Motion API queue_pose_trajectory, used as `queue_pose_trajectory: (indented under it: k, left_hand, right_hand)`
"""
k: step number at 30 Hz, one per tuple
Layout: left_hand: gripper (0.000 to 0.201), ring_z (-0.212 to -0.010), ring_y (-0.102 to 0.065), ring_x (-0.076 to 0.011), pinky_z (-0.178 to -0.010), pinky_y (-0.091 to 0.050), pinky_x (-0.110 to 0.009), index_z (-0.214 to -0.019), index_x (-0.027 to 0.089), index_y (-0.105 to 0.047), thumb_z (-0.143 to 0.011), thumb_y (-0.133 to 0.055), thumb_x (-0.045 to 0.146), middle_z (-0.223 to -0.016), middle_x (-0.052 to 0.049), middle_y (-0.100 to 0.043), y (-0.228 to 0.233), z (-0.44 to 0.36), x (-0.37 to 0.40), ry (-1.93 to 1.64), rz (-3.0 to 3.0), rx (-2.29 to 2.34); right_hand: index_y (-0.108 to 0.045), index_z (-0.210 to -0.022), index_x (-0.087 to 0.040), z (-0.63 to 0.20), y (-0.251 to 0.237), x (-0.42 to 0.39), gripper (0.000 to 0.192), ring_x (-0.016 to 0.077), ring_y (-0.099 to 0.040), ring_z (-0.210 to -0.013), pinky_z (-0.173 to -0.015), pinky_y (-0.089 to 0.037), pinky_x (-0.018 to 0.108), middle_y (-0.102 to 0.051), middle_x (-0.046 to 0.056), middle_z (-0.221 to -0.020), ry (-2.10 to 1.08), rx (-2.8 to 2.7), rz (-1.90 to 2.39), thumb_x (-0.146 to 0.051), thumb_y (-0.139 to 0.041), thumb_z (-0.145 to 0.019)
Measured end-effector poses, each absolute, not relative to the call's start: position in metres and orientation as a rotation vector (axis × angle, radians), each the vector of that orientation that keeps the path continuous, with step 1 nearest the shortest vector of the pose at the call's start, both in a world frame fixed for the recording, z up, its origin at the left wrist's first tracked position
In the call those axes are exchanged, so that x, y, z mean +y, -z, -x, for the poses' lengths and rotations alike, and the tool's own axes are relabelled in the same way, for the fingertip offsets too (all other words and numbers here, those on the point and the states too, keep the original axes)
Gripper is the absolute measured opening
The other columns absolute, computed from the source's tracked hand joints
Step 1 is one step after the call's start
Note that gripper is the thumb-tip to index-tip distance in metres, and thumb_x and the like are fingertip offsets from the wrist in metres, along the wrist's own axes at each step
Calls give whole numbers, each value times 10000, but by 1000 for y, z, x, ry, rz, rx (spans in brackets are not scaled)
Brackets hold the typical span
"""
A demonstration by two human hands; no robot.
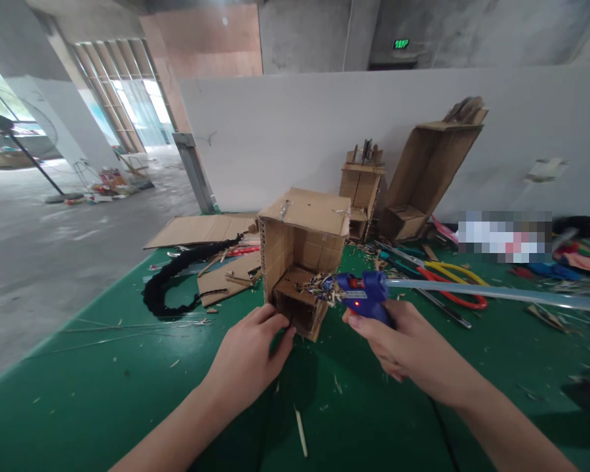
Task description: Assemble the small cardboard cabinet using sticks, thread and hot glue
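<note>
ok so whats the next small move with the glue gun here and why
Probably ease the glue gun nozzle onto the inner shelf of the cardboard box: the right hand aims it there, its tip sits just short, and the left hand braces the box's base.

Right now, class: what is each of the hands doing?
Left hand: fingers resting on the cardboard box, steadying it.
Right hand: closed on the blue glue gun.

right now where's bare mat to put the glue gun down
Free: green mat left of the left hand, below the black cord; also near the front edge between both forearms. Crowded: right of the glue gun, around the pliers and scraps.
</note>
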State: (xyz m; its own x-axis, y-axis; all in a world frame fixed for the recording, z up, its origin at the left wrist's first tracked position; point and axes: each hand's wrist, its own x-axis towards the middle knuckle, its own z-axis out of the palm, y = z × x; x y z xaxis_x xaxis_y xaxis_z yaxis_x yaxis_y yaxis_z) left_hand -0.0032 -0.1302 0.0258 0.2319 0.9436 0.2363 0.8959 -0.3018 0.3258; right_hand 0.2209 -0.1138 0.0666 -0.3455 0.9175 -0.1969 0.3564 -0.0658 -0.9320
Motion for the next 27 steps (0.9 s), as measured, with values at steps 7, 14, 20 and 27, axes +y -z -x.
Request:
queue_pose_trajectory:
  k: [7,14,20,27]
  left_hand:
    - [238,-910,-602,-202,-752,-498,-336,-883,223,-605,-915,-386,308,-968,-45,-599,-24,4,-132,-619,-2376,1776]
    - [248,-875,-609,-203,-720,-499,-338,-877,217,-606,-917,-379,308,-947,-47,-596,-25,4,-132,-601,-2380,1790]
    - [259,-875,-609,-209,-720,-505,-347,-873,213,-607,-919,-370,308,-942,-56,-599,-26,4,-131,-586,-2404,1782]
    - [268,-913,-607,-222,-731,-507,-352,-912,215,-624,-918,-374,311,-966,-68,-609,-26,3,-131,-569,-2420,1782]
  right_hand:
    - [-399,-696,-218,-220,-67,-113,349,59,-269,-384,-389,-296,215,-259,-111,-452,-1406,-1757,1374,-508,-492,-865]
    - [-414,-730,-219,-223,-68,-114,330,61,-270,-372,-371,-297,217,-263,-116,-457,-1417,-1703,1405,-513,-502,-851]
    - [-419,-724,-217,-224,-67,-113,331,57,-265,-371,-373,-287,214,-275,-114,-449,-1442,-1679,1379,-509,-519,-845]
    - [-368,-679,-225,-218,-61,-109,341,57,-252,-371,-374,-259,220,-272,-109,-442,-1467,-1646,1246,-475,-517,-858]
